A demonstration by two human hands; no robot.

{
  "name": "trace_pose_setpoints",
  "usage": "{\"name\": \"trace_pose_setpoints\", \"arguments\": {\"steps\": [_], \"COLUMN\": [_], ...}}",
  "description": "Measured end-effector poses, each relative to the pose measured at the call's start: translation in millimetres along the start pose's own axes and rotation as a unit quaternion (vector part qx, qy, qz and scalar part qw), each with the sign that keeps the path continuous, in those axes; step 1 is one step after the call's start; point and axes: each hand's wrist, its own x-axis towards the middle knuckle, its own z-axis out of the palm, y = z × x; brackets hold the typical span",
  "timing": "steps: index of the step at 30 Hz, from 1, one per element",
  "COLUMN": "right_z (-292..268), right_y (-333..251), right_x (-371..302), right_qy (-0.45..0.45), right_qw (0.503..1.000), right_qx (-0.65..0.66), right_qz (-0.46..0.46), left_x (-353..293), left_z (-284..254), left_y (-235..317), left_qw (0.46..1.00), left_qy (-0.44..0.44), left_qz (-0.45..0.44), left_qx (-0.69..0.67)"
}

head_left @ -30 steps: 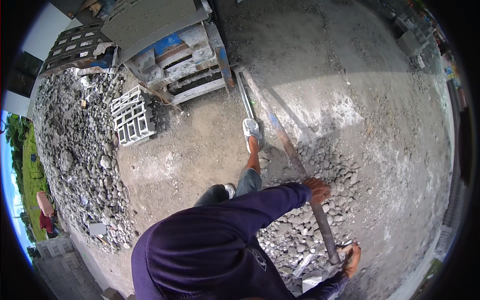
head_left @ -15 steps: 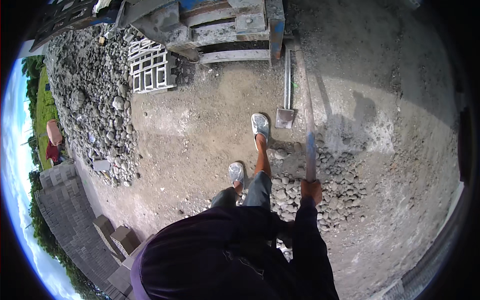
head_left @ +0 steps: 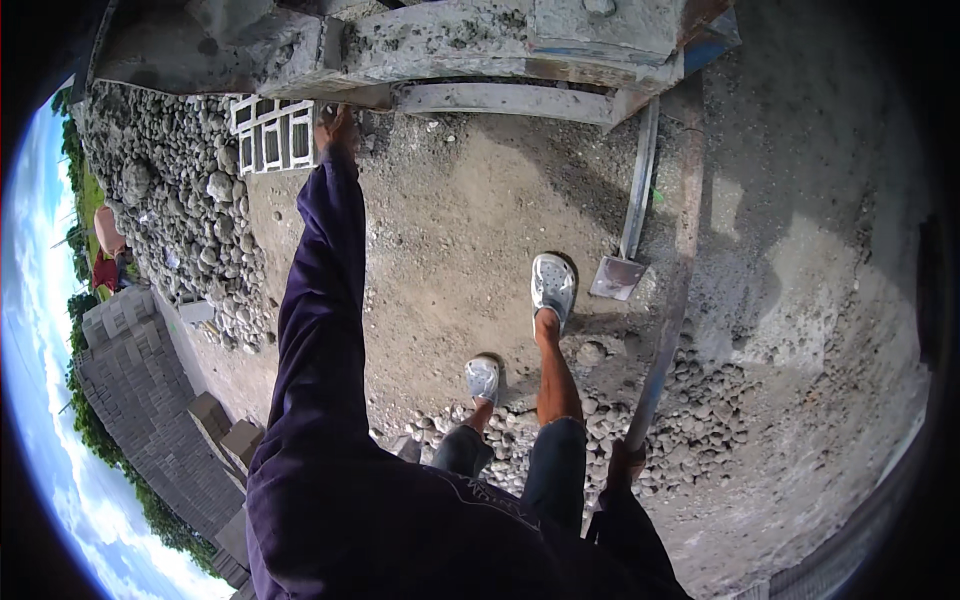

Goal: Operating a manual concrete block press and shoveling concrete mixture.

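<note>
We log the pole ahead of the right hand, which wraps its near end; long axis runs toward the pallet. Left hand, farther off, beside the hollow block; its grip we cannot tell.

Wide head-worn fisheye, facing downward

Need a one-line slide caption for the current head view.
Right hand grips a long pole over scattered stones; left hand, arm outstretched, is beside a pale hollow block.
</note>
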Motion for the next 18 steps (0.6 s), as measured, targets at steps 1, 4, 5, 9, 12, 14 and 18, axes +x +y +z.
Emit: {"name": "trace_pose_setpoints", "arguments": {"steps": [1,4,5,9,12,14,18], "right_z": [1.8,33.6,36.5,-1.7,48.6,83.4,121.6], "right_y": [1.7,-45.5,-57.3,-16.2,34.5,78.6,56.0], "right_x": [-1.8,-1.7,-8.6,3.0,47.9,98.8,107.0], "right_qy": [0.012,-0.102,-0.113,-0.119,-0.121,-0.081,-0.126], "right_qw": [1.0,0.991,0.99,0.992,0.989,0.855,0.844], "right_qx": [0.026,0.07,0.05,-0.03,-0.014,-0.375,-0.416], "right_qz": [-0.007,-0.058,-0.061,0.0,-0.088,-0.348,-0.315], "left_x": [7.5,81.8,75.4,-105.3,-212.4,-249.7,-273.9], "left_z": [4.9,-136.1,-178.9,-191.5,-363.8,-433.6,-486.2], "left_y": [-1.8,3.8,-1.7,53.9,96.4,87.2,125.0], "left_qw": [0.984,0.966,0.927,0.916,0.892,0.862,0.824], "left_qy": [-0.026,0.119,0.233,0.139,0.238,0.246,0.181], "left_qz": [-0.035,0.22,0.261,0.142,0.183,0.235,0.184], "left_qx": [-0.173,-0.063,0.139,-0.349,-0.339,-0.375,-0.504]}}
